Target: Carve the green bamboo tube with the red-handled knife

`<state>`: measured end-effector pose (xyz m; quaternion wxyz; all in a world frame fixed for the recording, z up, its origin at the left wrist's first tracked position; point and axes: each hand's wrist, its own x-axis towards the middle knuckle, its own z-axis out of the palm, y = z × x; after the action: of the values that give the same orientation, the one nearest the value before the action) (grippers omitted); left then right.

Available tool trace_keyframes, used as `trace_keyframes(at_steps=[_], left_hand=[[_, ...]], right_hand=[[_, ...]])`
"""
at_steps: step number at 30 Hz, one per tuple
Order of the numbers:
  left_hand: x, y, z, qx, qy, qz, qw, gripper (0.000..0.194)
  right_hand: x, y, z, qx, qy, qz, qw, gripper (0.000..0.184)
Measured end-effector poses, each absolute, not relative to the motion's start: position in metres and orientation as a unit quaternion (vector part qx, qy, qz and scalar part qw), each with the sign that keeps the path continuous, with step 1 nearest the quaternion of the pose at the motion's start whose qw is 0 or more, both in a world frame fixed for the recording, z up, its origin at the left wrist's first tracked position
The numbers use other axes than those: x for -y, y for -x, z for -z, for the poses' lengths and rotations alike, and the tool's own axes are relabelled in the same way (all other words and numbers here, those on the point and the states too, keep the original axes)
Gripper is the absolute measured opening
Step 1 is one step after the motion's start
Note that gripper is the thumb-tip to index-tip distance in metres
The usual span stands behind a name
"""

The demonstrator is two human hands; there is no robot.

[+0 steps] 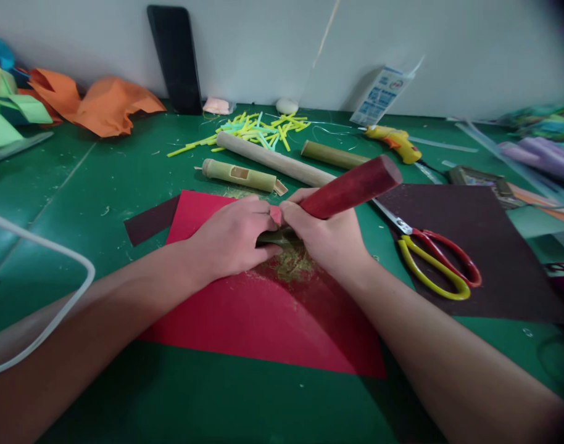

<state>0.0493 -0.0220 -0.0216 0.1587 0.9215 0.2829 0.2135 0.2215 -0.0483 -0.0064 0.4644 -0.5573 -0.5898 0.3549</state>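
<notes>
My left hand (233, 237) is closed around a small green bamboo piece (273, 237), pressing it down on a red paper sheet (245, 320). My right hand (331, 237) grips a tool with a thick dark red handle (356, 185) that slants up to the right; its working end is hidden between my hands, at the bamboo piece. Greenish shavings (294, 265) lie on the red sheet just below both hands.
On the green mat (101, 179): a notched bamboo tube (240, 174), a wooden rod (273, 160), another bamboo tube (332, 156), cut straw pieces (258, 129), scissors (430, 253) on dark paper (485, 246), a yellow glue gun (395, 140), a phone (175, 58) against the wall, orange paper (97, 102).
</notes>
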Motion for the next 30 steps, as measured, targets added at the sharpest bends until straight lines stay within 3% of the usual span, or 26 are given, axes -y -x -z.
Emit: trace_keyframes(at_steps=[30], left_hand=[[0.0242, -0.0502, 0.0229, -0.293, -0.918, -0.208, 0.17, 0.018]], right_hand=[[0.0477, -0.2225, 0.0004, 0.591, 0.547, -0.388, 0.448, 0.021]])
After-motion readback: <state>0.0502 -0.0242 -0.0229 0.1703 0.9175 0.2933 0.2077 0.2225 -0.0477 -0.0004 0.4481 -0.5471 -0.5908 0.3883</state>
